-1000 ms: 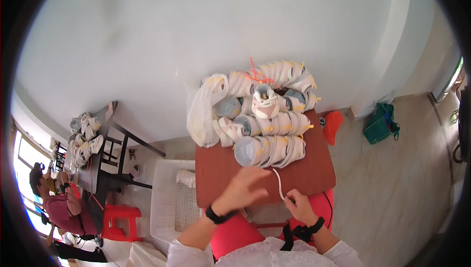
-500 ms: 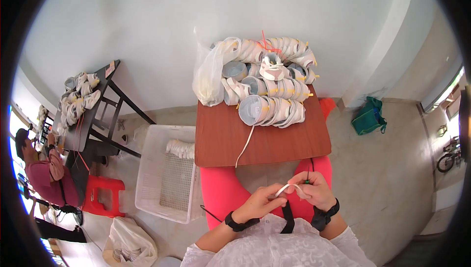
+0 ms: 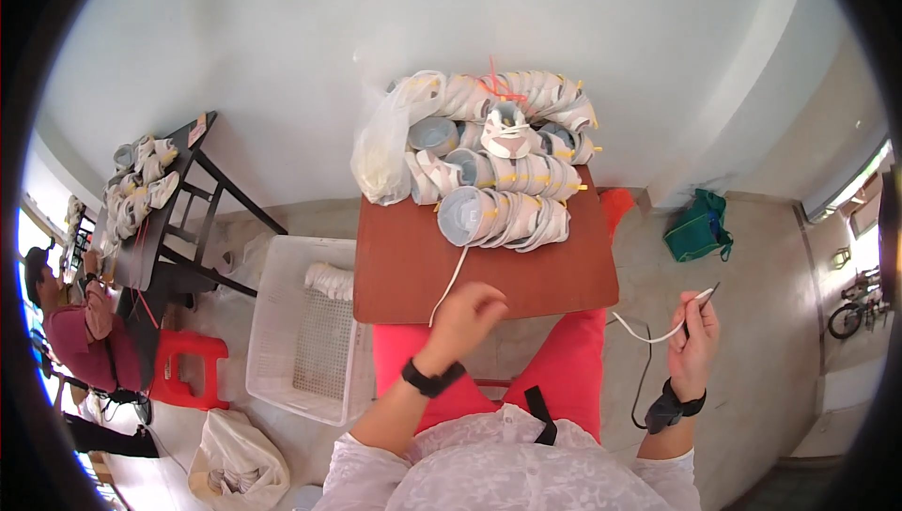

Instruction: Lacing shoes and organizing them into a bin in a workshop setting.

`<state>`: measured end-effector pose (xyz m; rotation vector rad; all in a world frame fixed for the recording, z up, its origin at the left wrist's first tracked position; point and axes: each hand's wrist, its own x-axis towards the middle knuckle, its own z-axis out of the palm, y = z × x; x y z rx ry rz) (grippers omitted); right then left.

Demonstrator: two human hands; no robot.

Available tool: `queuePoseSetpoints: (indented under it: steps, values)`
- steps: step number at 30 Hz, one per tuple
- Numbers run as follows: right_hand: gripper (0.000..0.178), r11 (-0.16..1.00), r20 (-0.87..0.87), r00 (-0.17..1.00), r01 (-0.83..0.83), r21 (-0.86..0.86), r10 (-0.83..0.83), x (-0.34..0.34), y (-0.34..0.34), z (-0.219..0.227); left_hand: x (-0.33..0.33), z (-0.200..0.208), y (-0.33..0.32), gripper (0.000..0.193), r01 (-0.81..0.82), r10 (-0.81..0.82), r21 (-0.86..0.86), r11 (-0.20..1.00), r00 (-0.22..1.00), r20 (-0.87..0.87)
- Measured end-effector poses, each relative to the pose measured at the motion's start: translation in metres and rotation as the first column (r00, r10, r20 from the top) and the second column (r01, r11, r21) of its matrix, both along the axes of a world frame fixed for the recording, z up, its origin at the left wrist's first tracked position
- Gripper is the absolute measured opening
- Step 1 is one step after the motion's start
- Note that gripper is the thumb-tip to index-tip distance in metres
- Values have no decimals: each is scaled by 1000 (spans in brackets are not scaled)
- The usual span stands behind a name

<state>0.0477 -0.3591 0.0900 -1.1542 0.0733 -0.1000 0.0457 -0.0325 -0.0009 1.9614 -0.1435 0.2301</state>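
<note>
On the brown table lie bundled rows of pale shoe uppers, with a single laced upper on top. A white shoelace trails from the front bundle toward the near edge. Over that edge is my left hand, fingers loosely bent and seemingly empty, close to the trailing lace. Off to the right of the table, my right hand is closed on another white lace and a thin, dark pointed tool. The tool's handle is mostly hidden in the palm.
A clear plastic bag rests at the table's left. Beside the table stands a white crate with pale pieces inside. A co-worker sits by a dark table, near a red stool. A green bag lies at right.
My hands, together on a white lace over my lap before, have parted. The left has moved up and left to the table edge; the right has swung out rightward with lace and tool.
</note>
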Motion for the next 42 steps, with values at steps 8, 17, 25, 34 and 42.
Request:
queuePoseSetpoints:
  steps: [8,17,25,34,42]
  values:
    - [15,973,-84,994,-83,-215,66,-17,15,-21,133,-79,53,22,-386,309,240,891,901,304]
    - [15,929,-126,992,-37,-368,-10,-47,37,-42,147,-75,67,18,-371,362,-82,925,927,-102]
    - [17,876,-150,979,-194,-441,141,-15,94,-58,85,-7,104,21,-324,167,-843,429,946,-279]
    - [25,656,-243,736,-674,-339,632,40,164,-70,8,-28,48,25,-408,-393,-879,247,787,-476]
    - [32,754,-372,693,-388,531,618,8,171,-103,-29,-26,8,87,-150,-397,-986,68,903,-164]
